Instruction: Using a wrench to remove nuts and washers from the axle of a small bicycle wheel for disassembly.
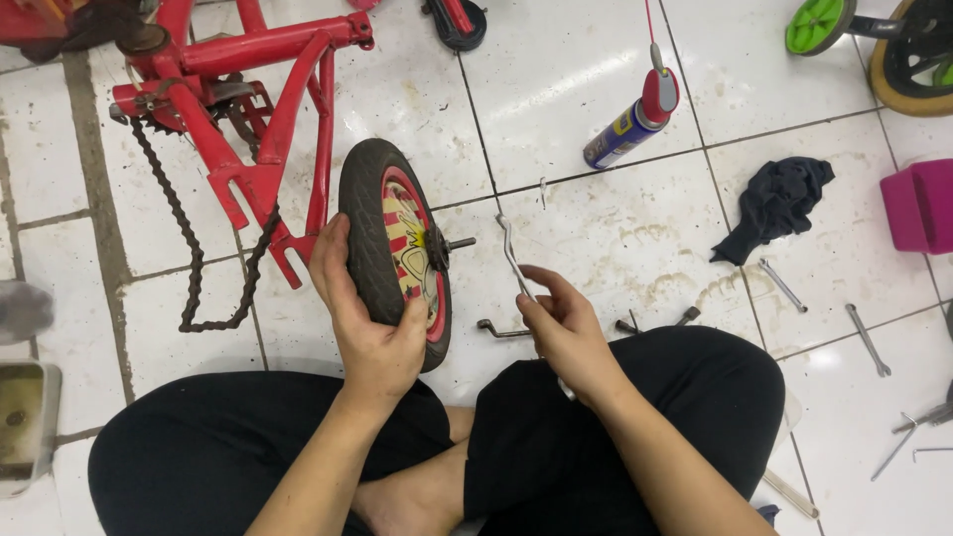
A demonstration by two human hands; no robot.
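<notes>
I sit cross-legged on a white tiled floor. My left hand (365,323) grips the black tyre of a small bicycle wheel (392,248) with a red rim and a patterned disc, held upright by my knee. Its axle (455,243) sticks out to the right. My right hand (561,328) holds a bent silver wrench (513,256) whose head points up, just right of the axle and apart from it. A red bicycle frame (263,109) lies at the upper left, its loose black chain (194,268) hanging down on the tiles.
A blue spray can with a red cap (630,124) lies ahead. A black rag (776,203), several loose wrenches (781,283), a magenta box (918,203) and another wheel (908,50) sit to the right. A metal part (499,330) lies by my knee.
</notes>
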